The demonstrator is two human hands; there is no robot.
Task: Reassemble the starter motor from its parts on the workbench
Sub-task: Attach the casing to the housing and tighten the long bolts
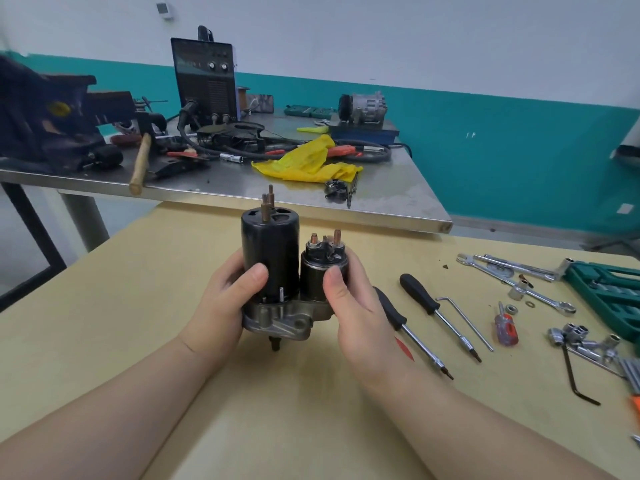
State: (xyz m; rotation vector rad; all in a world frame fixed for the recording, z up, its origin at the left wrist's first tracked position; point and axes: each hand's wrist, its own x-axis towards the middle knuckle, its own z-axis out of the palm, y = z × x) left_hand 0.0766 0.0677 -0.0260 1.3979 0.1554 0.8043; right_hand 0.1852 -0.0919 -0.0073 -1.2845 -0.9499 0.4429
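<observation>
Fingers (256,273) of left hand (221,299) curling round motor housing (270,251), right hand (349,303) gripping solenoid (320,271), assembly standing upright above tabletop (138,271); uncapped housing likely slipping off gear case (277,322) if tilted

Even, bright indoor light falls from above, leaving only soft, faint shadows under the hands (225,299) and the tools on the tan bench (138,306). The steel table (381,199) behind carries a dull sheen along its front edge but no hard glare. The wide lens bows straight lines toward the frame edges, and the dark vise (41,123) at far left is smeared and soft, while the centre stays sharp.
</observation>
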